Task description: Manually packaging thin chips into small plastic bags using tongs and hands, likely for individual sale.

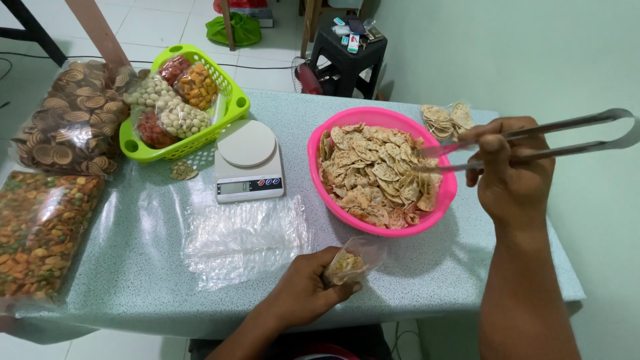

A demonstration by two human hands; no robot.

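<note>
Head view, left hand (308,290) fingers gripping clear chip bag (352,261), right hand (510,170) clasping metal tongs (533,140) over pink bowl (373,223)

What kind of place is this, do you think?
Probably a home or small shop corner where snacks are weighed and bagged by hand. A kitchen scale sits on the table beside a pink bowl of chips, a green basket holds packed snacks, and large bulk bags lie at the left.
</note>
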